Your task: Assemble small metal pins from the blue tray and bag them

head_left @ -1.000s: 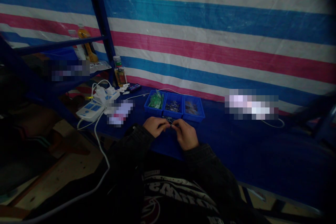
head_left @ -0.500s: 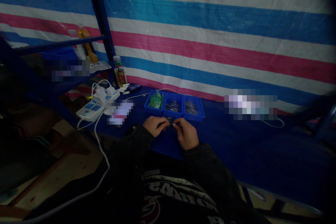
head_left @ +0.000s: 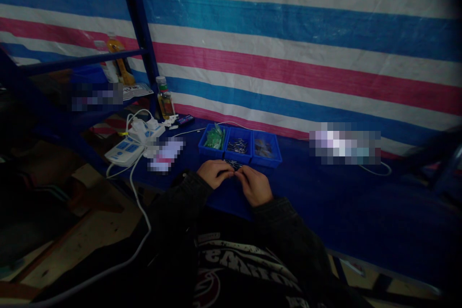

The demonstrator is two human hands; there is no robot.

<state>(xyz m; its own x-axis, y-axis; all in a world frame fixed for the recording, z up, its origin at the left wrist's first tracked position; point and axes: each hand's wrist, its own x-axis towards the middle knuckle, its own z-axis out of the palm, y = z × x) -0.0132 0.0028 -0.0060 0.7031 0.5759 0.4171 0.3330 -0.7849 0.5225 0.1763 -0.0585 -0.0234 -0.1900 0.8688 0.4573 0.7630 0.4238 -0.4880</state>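
My left hand (head_left: 214, 173) and my right hand (head_left: 254, 186) meet in front of a blue three-part plastic parts bin (head_left: 238, 156), their fingertips pinched together on a small dark metal part (head_left: 236, 168). The part is mostly hidden by my fingers. A few loose metal pins (head_left: 231, 164) lie just in front of the bin. Its left compartment holds green packets (head_left: 214, 137), the middle one dark metal pins (head_left: 237, 146), and the right one brownish small parts (head_left: 263, 148).
A white power strip (head_left: 124, 151) with plugs and a white cable (head_left: 142, 207) lies left of my hands. A glass bottle (head_left: 165, 101) stands behind it beside a blue shelf upright (head_left: 142, 43). A striped tarpaulin (head_left: 288, 29) hangs behind the blue-covered bench (head_left: 325, 187).
My hands stay together in front of the bin. Only my fingers have shifted slightly around the small part.
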